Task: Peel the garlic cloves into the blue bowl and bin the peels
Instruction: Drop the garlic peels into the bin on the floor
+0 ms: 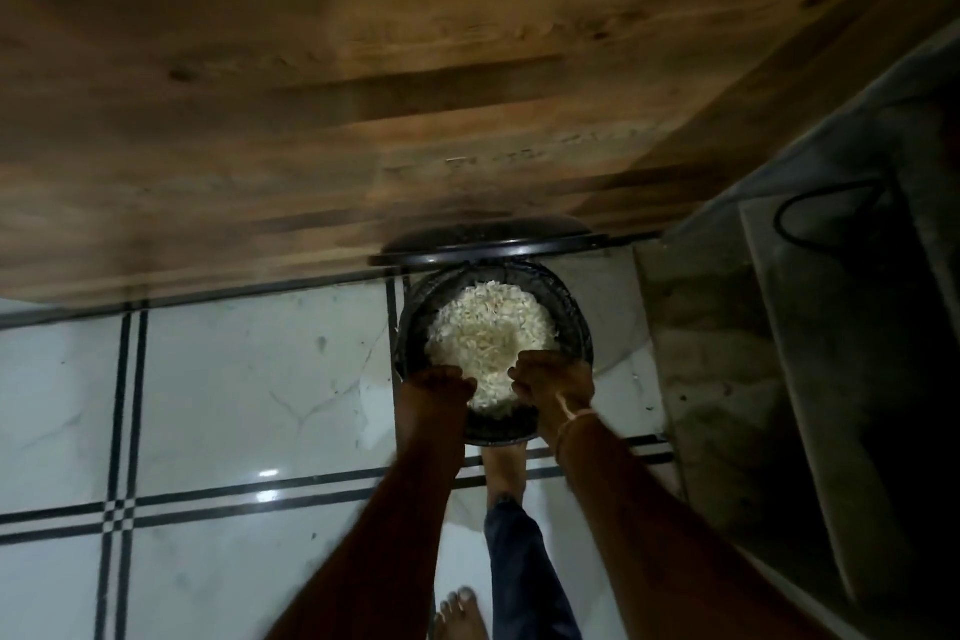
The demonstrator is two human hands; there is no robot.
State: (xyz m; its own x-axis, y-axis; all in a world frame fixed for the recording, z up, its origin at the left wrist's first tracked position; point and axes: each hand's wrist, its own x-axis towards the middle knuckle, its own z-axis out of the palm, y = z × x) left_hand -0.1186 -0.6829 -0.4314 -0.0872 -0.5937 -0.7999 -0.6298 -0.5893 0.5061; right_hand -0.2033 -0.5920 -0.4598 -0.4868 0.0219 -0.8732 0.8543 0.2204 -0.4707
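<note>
Binning stage, I reckon: the peels [485, 327] are heaped in the black bin [579, 327], its lid [488, 244] tipped up at the back, and a foot [501, 473] is at its base, probably on a pedal. The left grip [436, 390] and right grip [553, 379] hang over the near rim, fingers curled down. It's too blurry to tell if they're pinching any peel. I'd rub them off low inside the rim so nothing drifts onto the floor [234, 379]. No blue bowl in shot.

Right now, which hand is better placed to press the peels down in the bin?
Probably the right hand: it sits further over the peels; the left hand overlaps the bin rim.
</note>
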